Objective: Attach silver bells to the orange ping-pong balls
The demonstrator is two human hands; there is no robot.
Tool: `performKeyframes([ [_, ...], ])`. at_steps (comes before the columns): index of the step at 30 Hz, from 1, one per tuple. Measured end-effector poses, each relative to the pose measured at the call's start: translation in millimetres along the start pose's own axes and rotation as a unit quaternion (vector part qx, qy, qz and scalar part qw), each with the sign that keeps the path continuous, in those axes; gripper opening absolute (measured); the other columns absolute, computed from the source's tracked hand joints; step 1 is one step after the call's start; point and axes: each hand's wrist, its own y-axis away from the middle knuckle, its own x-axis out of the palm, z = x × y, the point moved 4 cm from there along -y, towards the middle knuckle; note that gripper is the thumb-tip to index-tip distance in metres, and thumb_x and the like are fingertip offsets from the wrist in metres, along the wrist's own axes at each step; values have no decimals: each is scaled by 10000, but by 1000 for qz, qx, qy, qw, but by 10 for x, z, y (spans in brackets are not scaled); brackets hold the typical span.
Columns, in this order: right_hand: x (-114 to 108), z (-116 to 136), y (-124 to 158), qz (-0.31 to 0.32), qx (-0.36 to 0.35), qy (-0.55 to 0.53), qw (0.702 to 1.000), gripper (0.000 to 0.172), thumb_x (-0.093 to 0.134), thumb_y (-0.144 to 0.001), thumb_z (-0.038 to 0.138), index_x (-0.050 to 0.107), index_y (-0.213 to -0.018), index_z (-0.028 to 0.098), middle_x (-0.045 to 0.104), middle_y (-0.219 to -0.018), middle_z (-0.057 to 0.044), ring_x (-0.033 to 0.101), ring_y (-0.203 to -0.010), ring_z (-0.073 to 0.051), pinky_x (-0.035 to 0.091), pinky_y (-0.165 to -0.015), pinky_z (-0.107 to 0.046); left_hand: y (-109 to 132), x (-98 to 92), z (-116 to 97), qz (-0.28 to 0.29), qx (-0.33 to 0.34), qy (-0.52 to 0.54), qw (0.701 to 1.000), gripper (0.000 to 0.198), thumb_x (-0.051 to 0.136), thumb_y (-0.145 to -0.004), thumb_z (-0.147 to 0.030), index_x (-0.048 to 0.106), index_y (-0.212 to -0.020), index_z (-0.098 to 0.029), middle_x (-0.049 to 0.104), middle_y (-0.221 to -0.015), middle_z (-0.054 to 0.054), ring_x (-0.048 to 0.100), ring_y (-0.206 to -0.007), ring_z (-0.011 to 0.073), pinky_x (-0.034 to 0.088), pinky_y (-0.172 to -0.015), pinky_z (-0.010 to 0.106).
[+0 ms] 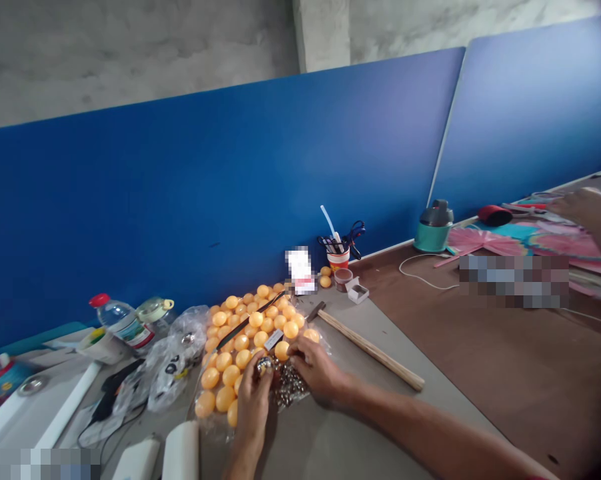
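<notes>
My left hand [253,400] is closed in a pinch on a small shiny metal ball [264,365], held just above a heap of small metal balls [288,390] in clear plastic. My right hand [314,368] rests on that heap with its fingers curled, fingertips next to the left hand's; what they hold is hidden. Right behind both hands lies a pile of orange ping-pong balls [245,330] on a plastic sheet, with a black strip [245,327] across it. A wooden-handled hammer [368,348] lies to the right of my right hand.
A water bottle [123,321], crumpled plastic bags [173,363] and a black cable [113,393] sit at the left. A red cup of pens [338,257] stands by the blue partition [230,200]. A teal container [433,230] and pink paper [505,241] lie at the far right, near another person's arm [593,220].
</notes>
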Motion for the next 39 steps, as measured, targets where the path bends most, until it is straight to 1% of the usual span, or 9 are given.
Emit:
performKeyframes([
  [3,-5,-24,-26,7,-26,32,999,256,552,-802,-9,667,-863,211,733,-954,-43,672,-915,-194,517,-846,-282,-4,-2,-60,2,-35,6,999,529,724,-778,-626,741,-1117,-220,788,-1252,148,695,-1258,364,560,-1089,538],
  [8,52,-7,-21,59,-74,118,988,223,543,-864,27,666,-814,206,749,-1002,-86,674,-1009,-229,525,-932,-321,-7,-14,-121,-4,-24,-9,1000,504,716,-757,-630,745,-1046,-218,799,-1220,153,706,-1236,367,532,-1122,556],
  [11,93,30,-1,95,-67,193,974,192,567,-892,72,699,-860,207,750,-1061,-101,661,-1066,-258,512,-988,-360,-1,-4,-98,-2,-19,-13,1000,508,717,-756,-628,746,-1051,-215,808,-1195,154,724,-1195,366,565,-1079,549],
  [14,112,66,7,122,-40,248,960,191,559,-913,94,722,-912,192,742,-1082,-133,649,-1083,-287,509,-983,-388,15,27,-47,18,-8,-15,1000,473,699,-807,-592,745,-1092,-218,801,-1219,143,728,-1189,342,577,-1065,516],
  [19,100,115,-2,130,-31,259,957,179,558,-923,102,720,-953,171,734,-1060,-145,646,-1044,-278,491,-965,-366,39,47,27,42,-13,-14,999,502,719,-812,-553,720,-1169,-201,774,-1282,154,728,-1199,331,581,-1070,485],
  [22,97,115,2,134,-28,265,954,179,545,-940,117,716,-969,162,730,-1063,-149,645,-1041,-275,487,-959,-362,39,40,2,47,-3,-20,999,475,711,-823,-529,720,-1174,-210,763,-1319,152,714,-1239,331,568,-1094,482],
  [29,111,55,18,169,-44,271,946,128,613,-890,163,729,-943,152,736,-1114,-172,648,-1076,-308,496,-976,-396,48,46,-25,40,9,-30,999,439,689,-844,-478,718,-1190,-209,755,-1344,153,707,-1257,321,560,-1109,485],
  [33,131,15,20,156,-53,258,952,139,590,-885,128,721,-854,160,739,-1037,-162,654,-1010,-298,495,-946,-395,65,72,-30,38,19,-38,998,427,691,-833,-445,726,-1181,-200,764,-1324,164,715,-1235,326,565,-1100,501],
  [39,121,22,7,82,-66,206,973,176,567,-884,70,660,-811,201,733,-1004,-104,652,-938,-243,510,-869,-331,70,85,-55,38,23,-48,998,447,689,-834,-453,722,-1205,-207,763,-1321,150,699,-1263,330,552,-1115,501],
])
